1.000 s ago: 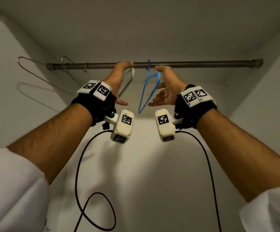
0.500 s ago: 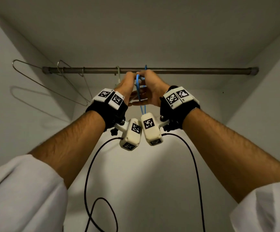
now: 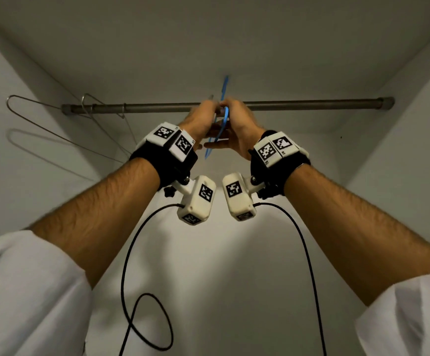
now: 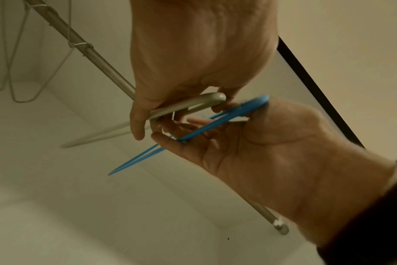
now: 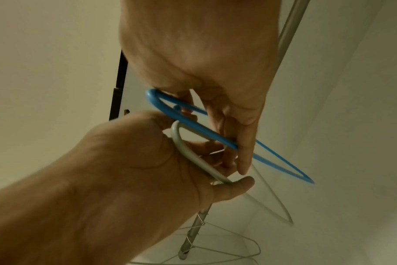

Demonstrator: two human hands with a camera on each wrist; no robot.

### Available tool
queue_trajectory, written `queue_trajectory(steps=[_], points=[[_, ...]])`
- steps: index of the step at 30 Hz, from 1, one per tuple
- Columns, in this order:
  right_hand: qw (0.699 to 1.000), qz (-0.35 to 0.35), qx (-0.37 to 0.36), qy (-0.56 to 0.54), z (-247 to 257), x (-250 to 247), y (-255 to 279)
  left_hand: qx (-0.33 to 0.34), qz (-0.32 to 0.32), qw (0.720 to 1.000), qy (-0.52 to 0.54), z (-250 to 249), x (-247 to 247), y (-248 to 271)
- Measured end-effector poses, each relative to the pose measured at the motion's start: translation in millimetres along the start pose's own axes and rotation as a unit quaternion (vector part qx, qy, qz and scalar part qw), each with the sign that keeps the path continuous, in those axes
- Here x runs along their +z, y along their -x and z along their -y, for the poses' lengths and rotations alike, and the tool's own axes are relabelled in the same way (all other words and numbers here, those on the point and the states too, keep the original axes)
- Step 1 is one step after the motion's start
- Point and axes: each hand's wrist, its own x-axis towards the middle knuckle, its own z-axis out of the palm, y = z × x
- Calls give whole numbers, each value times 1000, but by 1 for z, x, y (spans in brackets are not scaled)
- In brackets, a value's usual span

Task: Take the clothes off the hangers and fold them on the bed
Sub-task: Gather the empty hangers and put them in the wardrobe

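No clothes are in view. Both of my hands are raised to the closet rod. My left hand grips the curved top of a white plastic hanger, its fingers curled round it. My right hand grips a blue plastic hanger right beside it, thumb and fingers pinching the bar. The two hands touch. Both hangers are bare. In the right wrist view the white hanger runs across my left hand. The hooks are hidden behind my fingers.
Two bare wire hangers hang at the rod's left end, with their hooks round it. White closet walls close in on both sides, and the ceiling is just above. Black cables dangle from my wrists.
My hands were apart and open on either side of the hangers; they came together, took hold of one each, and lifted them, so the blue hanger's top now stands above the rod.
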Motion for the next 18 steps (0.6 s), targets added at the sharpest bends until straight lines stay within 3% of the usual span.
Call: queue_trajectory(steps=[7,12,14,18], points=[[999,-25,-2,-35,-21,-17,19,60,-36,997,-19,26,32,11],[995,-47,26,-87,-70,-45,47,112,-32,986,-117,64,62,35],[994,-43,17,-99,-72,-59,49,100,-54,988,-101,62,71,32],[995,-24,16,-93,-50,-75,36,6,-133,989,65,38,72,12]])
